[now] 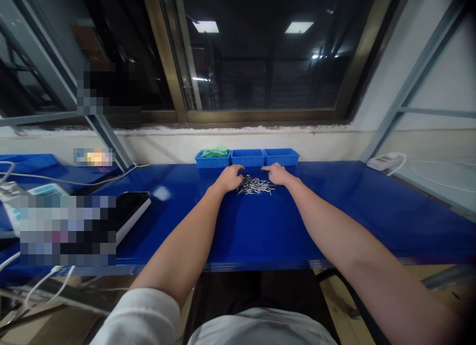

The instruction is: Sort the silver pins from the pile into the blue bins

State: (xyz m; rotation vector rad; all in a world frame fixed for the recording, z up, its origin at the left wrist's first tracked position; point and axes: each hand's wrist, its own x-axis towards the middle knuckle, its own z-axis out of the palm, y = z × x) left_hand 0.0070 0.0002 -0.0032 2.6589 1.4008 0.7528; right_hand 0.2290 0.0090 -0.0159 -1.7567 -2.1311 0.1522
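Observation:
A loose pile of slim, shiny metal pieces (256, 186), like pins or rivets, lies on the blue table (256, 231); their exact kind is too small to tell. My left hand (230, 177) rests at the pile's left edge, fingers curved toward it and apart from the thumb. On the other side, my right hand (277, 174) is at the pile's upper right, its index finger stretched out to the left. Nothing shows held in either hand. Just behind them stand a left blue bin (212, 162) with green material (214, 152) in it, a middle blue bin (247, 159) and a right blue bin (281, 158).
At the left lies a dark-topped, white-sided device (136, 206), partly blurred out, with white cables nearby. A white power strip (385, 161) sits at the far right. Grey metal posts (107, 137) rise at both sides, before a wall and window (260, 62).

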